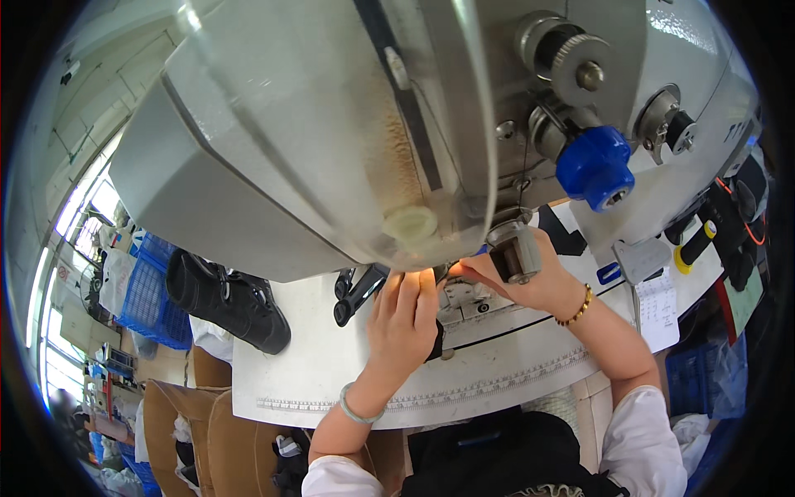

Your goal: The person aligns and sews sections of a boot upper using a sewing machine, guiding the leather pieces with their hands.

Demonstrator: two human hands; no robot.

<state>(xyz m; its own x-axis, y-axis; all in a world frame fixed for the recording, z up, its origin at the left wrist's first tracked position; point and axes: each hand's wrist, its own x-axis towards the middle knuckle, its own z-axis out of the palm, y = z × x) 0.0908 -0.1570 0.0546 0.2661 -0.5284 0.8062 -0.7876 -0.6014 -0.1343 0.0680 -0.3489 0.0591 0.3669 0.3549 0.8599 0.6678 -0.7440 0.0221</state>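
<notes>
Under the head of a sewing machine [331, 149], both of my hands meet near the lit needle area. My left hand [403, 319] has its fingers pressed together and bent down over a small black piece [435, 342], which shows beside the palm. The machine head partly covers those fingertips. From the other side my right hand [538, 277] reaches in, fingers closed toward the same spot; a metal machine part hides some of them, and what they grip cannot be made out. Black strap-like pieces [360, 296] lie just left of my left hand.
A black boot [228, 302] stands at the table's left edge. A printed ruler strip [422, 401] runs along the front of the white table [331, 385]. On the right are a written sheet [658, 311], a yellow-ended thread spool [696, 247] and a blue knob [595, 168] on the machine.
</notes>
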